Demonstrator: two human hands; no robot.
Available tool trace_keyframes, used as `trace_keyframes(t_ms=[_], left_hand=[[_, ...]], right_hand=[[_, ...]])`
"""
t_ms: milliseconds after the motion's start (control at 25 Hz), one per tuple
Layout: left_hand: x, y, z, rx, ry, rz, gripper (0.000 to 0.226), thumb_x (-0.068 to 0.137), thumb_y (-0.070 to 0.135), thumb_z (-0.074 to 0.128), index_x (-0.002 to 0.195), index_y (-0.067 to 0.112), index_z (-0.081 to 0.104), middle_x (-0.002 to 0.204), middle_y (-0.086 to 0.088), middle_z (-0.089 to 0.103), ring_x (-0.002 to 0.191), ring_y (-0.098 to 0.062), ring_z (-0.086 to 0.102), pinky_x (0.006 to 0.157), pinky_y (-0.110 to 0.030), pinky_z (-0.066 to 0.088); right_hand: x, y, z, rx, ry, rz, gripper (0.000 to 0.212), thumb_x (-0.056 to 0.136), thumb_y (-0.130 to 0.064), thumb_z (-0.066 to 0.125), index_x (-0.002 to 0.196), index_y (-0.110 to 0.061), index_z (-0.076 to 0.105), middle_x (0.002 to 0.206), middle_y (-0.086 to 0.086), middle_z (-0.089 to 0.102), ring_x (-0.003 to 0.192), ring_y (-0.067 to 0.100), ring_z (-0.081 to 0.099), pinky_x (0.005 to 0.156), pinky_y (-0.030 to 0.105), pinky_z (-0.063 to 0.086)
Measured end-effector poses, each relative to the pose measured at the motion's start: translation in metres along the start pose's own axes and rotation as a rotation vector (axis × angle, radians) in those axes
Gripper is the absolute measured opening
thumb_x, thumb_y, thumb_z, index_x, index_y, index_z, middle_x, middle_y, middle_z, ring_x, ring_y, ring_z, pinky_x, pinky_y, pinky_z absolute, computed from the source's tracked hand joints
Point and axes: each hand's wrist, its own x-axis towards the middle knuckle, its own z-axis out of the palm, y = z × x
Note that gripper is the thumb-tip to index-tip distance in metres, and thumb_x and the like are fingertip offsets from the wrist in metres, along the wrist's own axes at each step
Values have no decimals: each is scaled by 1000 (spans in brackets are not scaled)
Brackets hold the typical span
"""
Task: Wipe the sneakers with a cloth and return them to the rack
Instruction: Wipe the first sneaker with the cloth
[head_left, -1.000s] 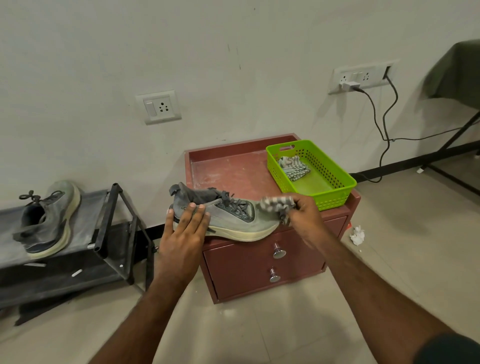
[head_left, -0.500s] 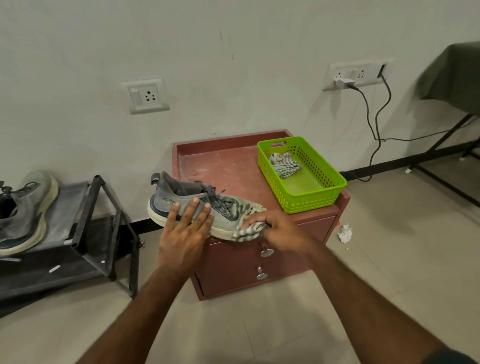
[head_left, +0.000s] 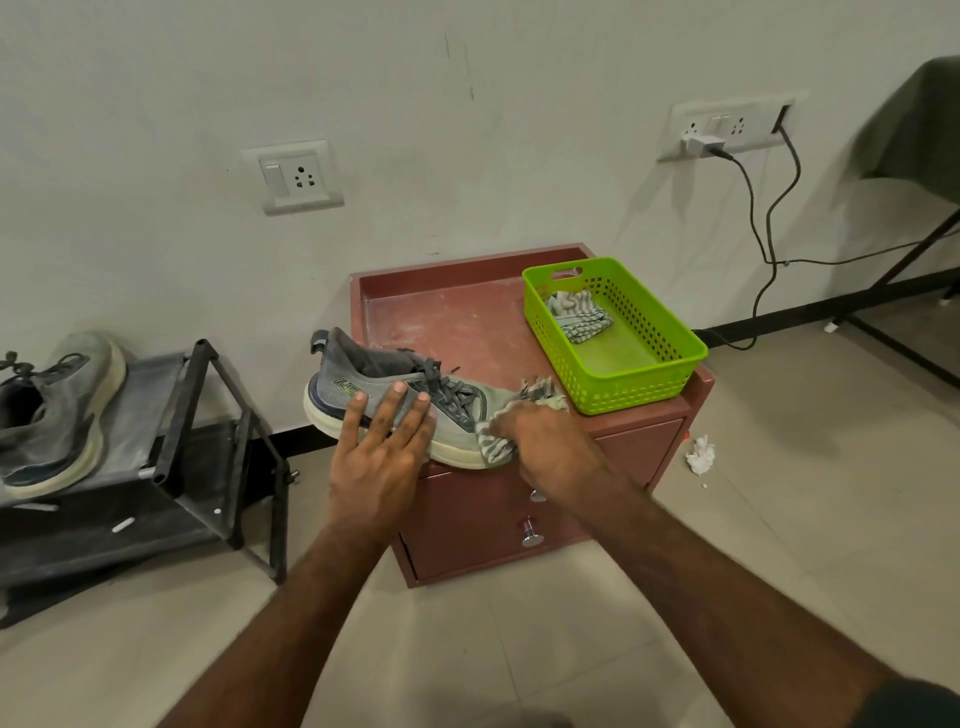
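While my left hand lies flat with straight fingers on the side of a grey mesh sneaker, my right hand bunches a striped cloth against its toe, fingers curled into the fabric. The shoe sits at centre frame on the front edge of a scuffed, reddish-brown cabinet, its thick cream sole overhanging the left corner. A perforated green plastic basket holds a second folded rag. At far left, the other sneaker rests on a black metal rack. Pale tiled floor, off-white wall.
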Motion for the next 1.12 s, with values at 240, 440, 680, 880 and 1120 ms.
trace_keyframes(t_ms=[240,440,680,880,1120], left_hand=[[5,-1,-4,-5,-37,-17,46,89,25,58,134,12,63,145,-6,56,143,-30,41,117,-59,20],[4,-1,-4,-18,-64,-17,48,92,22,63,138,13,59,149,-6,51,147,-29,35,119,-58,17],[3,1,-4,4,-44,-14,46,90,22,54,134,12,62,146,-7,55,143,-31,40,116,-60,21],[3,2,-6,1,-98,-35,50,90,27,54,138,12,59,149,-7,51,146,-31,35,119,-60,18],[4,2,-5,7,-90,-22,49,90,25,57,137,13,60,148,-7,53,146,-31,36,119,-60,18]], right_hand=[[-3,18,-16,902,374,242,46,83,10,56,111,-21,76,108,6,75,97,15,70,90,42,57],[-4,11,-29,107,74,178,33,86,-12,56,117,-13,69,115,11,68,110,25,64,95,33,48],[-2,-35,-19,221,30,57,32,86,-5,57,111,-16,73,107,4,73,99,20,68,82,29,52],[2,14,-25,592,474,143,48,77,-2,48,117,-8,72,121,7,70,115,13,63,102,20,44],[15,5,7,131,84,-21,49,85,-2,54,129,-20,65,134,6,62,126,26,54,105,36,43]])
